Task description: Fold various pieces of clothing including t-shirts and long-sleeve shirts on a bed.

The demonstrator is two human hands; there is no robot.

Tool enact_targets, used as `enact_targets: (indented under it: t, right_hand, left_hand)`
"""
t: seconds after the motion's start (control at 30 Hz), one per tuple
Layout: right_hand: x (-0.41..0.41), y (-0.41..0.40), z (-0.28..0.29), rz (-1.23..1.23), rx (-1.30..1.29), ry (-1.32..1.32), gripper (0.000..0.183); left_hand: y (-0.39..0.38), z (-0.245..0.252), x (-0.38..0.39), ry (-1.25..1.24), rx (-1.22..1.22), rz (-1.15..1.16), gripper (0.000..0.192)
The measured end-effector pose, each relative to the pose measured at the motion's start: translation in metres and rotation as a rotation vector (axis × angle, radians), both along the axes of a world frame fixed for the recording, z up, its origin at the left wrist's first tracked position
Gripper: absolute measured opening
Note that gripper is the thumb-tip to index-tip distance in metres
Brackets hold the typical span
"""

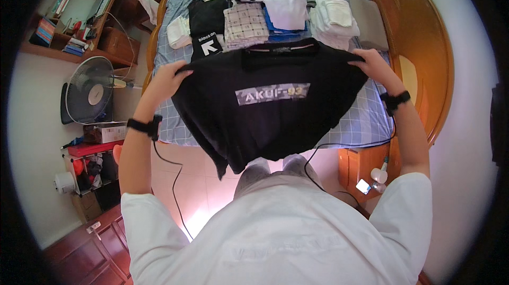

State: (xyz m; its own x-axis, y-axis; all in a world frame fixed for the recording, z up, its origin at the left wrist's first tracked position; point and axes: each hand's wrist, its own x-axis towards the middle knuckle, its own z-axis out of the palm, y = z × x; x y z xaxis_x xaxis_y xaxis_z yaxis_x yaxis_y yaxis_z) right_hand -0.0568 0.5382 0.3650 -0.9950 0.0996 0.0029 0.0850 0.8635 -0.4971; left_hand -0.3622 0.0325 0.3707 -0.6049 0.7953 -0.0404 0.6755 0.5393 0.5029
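Observation:
A black T-shirt (270, 126) with a printed band across its chest is stretched between both hands above the near edge of the bed. My left hand (170, 76) pinches it by the upper left side, near the shoulder or sleeve. On the other side my right hand (372, 64) grips the matching upper right part. The collar faces away from me, and the lower part hangs loosely toward my legs. Just beyond the shirt lie a folded checked cloth (246, 24), a black garment with a white arrow (208, 46) and a white folded garment (286, 11).
More folded clothes (334, 19) are stacked on the blue checked bed (183, 126). A wooden headboard (421, 46) rises at right above a nightstand (350, 166). At left stand a fan (91, 90) and a shelf (75, 15). Cables (175, 164) run from my wrist bands.

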Motion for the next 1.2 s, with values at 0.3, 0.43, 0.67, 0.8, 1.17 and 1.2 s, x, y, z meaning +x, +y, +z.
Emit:
enact_targets:
  t: [0.3,0.43,0.67,0.8,1.17,1.2]
  right_hand:
    - [-0.029,0.015,0.032,-0.188,0.191,0.24,0.032]
    - [0.0,0.012,0.039,-0.245,0.181,0.296,0.025]
    - [0.056,-0.013,-0.058,-0.109,0.215,0.303,0.034]
    - [0.078,-0.028,-0.174,0.002,0.229,0.187,0.035]
    - [0.175,-0.103,-0.42,0.01,0.103,-0.435,0.035]
    - [0.184,-0.108,-0.424,0.008,0.092,-0.48,0.034]
  left_hand:
    - [0.018,0.047,-0.023,0.16,-0.046,0.149,0.05]
    - [0.0,0.046,-0.005,0.188,0.14,0.052,0.036]
    - [-0.049,-0.07,0.053,0.446,0.126,-0.148,0.036]
    - [-0.061,-0.191,0.088,0.42,0.087,-0.173,0.032]
    - [-0.111,-0.43,0.208,0.017,-0.296,-0.163,0.033]
    - [-0.118,-0.433,0.217,-0.003,-0.338,-0.172,0.033]
